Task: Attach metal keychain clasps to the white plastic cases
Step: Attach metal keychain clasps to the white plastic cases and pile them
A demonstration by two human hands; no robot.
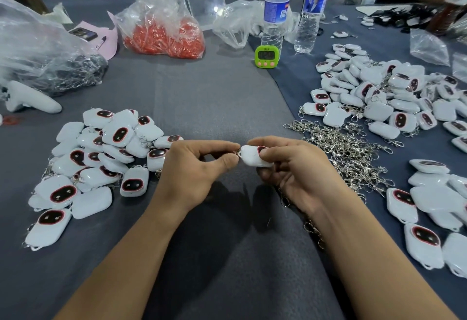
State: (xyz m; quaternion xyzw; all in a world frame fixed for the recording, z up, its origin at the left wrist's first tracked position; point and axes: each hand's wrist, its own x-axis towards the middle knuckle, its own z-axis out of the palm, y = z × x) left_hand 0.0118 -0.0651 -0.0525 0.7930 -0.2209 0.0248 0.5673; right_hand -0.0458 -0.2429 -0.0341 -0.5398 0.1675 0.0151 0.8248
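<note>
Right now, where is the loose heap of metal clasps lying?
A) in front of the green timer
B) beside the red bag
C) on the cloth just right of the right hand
C: the heap of metal clasps lies on the cloth just right of the right hand, which holds a white case, while the left hand pinches a clasp at its loop.

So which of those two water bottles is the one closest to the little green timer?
The left-hand bottle, standing directly behind the green timer. The other bottle stands farther to the right, apart from the timer.
</note>
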